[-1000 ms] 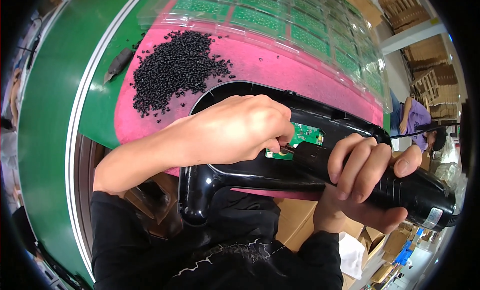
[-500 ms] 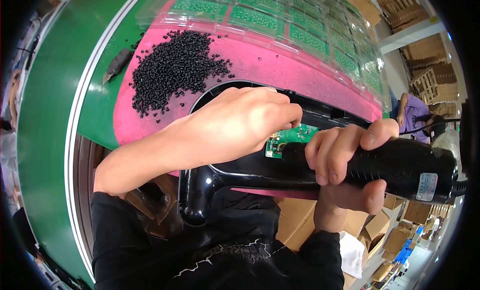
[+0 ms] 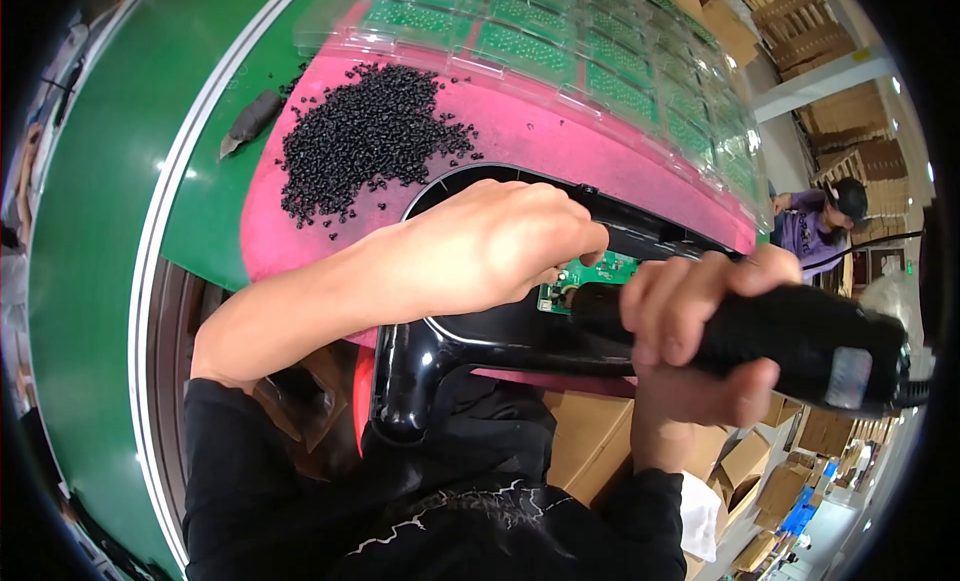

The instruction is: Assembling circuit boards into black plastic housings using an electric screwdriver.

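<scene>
My right hand (image 3: 700, 326) is wrapped round a black electric screwdriver (image 3: 810, 346), which lies nearly level with its narrow end toward the left. That end is over a green circuit board (image 3: 612, 269) set inside a black plastic housing (image 3: 470, 343). My left hand (image 3: 530, 236) is closed above the housing, its curled fingertips by the board's left part. Whatever those fingers pinch is hidden behind the hand. Beyond my left wrist, a heap of small black screws (image 3: 370, 136) is spread on a pink mat (image 3: 560, 146).
Clear plastic trays (image 3: 470, 66) with several green circuit boards lie along the mat's far side. A dark grey scrap (image 3: 250, 121) rests on the green table (image 3: 90, 281). Cardboard boxes (image 3: 590, 441) stand below, near my right arm. Another person (image 3: 815, 226) is at the far right.
The screwdriver and my right hand have shifted slightly and are blurred. My left hand stays closed over the housing. The mat and screws appear a little farther right, and the other person's head has risen.
</scene>
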Motion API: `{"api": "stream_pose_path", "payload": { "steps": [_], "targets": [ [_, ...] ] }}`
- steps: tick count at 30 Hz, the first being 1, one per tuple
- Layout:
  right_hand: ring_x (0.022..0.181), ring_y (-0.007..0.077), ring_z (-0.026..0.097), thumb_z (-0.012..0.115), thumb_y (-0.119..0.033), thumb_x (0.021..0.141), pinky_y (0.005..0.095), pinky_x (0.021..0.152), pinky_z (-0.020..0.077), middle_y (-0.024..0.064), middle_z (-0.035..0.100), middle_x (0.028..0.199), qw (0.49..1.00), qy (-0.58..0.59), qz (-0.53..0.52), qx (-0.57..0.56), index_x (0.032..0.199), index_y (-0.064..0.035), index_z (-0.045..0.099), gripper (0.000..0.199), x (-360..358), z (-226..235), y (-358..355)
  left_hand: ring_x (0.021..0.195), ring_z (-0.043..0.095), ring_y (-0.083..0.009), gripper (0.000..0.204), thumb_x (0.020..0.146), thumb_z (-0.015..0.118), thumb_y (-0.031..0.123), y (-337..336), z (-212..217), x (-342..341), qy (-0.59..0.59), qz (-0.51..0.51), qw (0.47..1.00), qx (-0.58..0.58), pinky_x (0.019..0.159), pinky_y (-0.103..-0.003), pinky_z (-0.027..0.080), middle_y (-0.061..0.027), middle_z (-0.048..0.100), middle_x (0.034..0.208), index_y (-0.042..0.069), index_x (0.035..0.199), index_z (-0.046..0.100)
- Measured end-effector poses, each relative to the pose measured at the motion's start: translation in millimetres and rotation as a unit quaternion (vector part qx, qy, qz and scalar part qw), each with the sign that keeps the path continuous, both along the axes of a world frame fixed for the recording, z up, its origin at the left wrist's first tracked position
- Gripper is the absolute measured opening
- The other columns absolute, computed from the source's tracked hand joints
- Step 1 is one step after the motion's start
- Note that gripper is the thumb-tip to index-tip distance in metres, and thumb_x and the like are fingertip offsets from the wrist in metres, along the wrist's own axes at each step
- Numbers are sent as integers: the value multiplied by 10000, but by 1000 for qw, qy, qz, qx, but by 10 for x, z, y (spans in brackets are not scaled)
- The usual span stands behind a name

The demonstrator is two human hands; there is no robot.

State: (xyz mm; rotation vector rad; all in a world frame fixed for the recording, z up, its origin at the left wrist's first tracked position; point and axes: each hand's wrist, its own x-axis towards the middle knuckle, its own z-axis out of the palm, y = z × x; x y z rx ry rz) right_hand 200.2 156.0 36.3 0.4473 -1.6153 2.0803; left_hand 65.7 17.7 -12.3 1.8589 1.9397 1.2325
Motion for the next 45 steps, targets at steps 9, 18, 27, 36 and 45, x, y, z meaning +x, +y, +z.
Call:
{"api": "stream_pose_path", "payload": {
  "steps": [9, 18, 27, 36, 45],
  "targets": [
    [488, 74, 468, 618, -481, 875, 262, 553, 397, -25, 511, 658, 991, 97, -90, -20, 1127, -124, 441, 471, 48, 259, 83, 753, 637, -307, 296, 711, 706, -63, 131, 144, 66, -84, -70, 990, 85, 638, -378, 512, -136, 643, 801, -20, 998, 646],
    [464, 91, 467, 660, -428, 866, 256, 502, 402, -21, 491, 608, 986, 125, -72, -87, 1107, -112, 444, 453, 107, 179, 122, 734, 692, -224, 270, 730, 754, 6, 125, 178, 79, -143, -64, 986, 62, 652, -305, 557, -113, 686, 815, -10, 990, 682],
    [433, 81, 475, 665, -388, 875, 222, 442, 424, -20, 520, 590, 979, 169, -79, -86, 1097, -83, 448, 435, 163, 135, 129, 717, 677, -231, 215, 729, 758, -11, 121, 193, 84, -146, -86, 983, 72, 647, -307, 554, -127, 699, 825, -27, 928, 679],
    [431, 78, 478, 682, -373, 864, 220, 438, 432, -23, 519, 580, 975, 160, -105, -115, 1092, -87, 452, 432, 218, 92, 127, 703, 669, -274, 227, 717, 763, -1, 134, 176, 97, -106, -101, 985, 90, 636, -332, 545, -125, 695, 799, -22, 930, 687],
    [438, 109, 410, 576, -468, 882, 282, 477, 367, 9, 478, 621, 991, 74, -111, 23, 1138, -77, 423, 491, 265, 118, 468, 1052, 595, -321, 514, 695, 788, 160, 136, 161, 53, -4, -71, 997, -2, 877, -403, 512, -122, 648, 1136, 0, 1148, 606]
  ]
}}
